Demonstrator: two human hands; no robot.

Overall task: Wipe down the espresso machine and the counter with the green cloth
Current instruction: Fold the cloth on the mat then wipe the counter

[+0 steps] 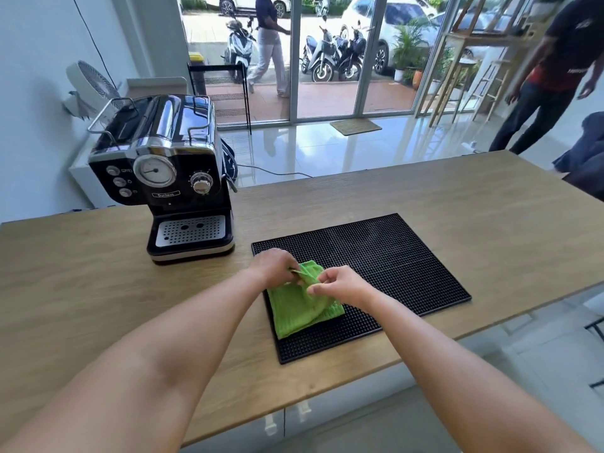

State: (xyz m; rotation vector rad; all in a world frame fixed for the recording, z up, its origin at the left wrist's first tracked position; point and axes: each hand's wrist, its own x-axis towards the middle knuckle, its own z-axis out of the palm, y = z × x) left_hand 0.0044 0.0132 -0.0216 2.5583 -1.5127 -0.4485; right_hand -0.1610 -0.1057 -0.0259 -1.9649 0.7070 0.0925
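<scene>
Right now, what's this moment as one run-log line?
left hand: pinches green cloth | right hand: pinches green cloth | green cloth: lies on black mat | espresso machine: untouched

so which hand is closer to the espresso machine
Left. The left hand grips the green cloth a little to the right of the espresso machine; the right hand pinches the same cloth further right, beyond the left hand.

Hidden, cropped
The left hand (273, 268) and right hand (340, 286) cover the far end of the cloth (300, 312); the table (98, 273) runs off left.
</scene>
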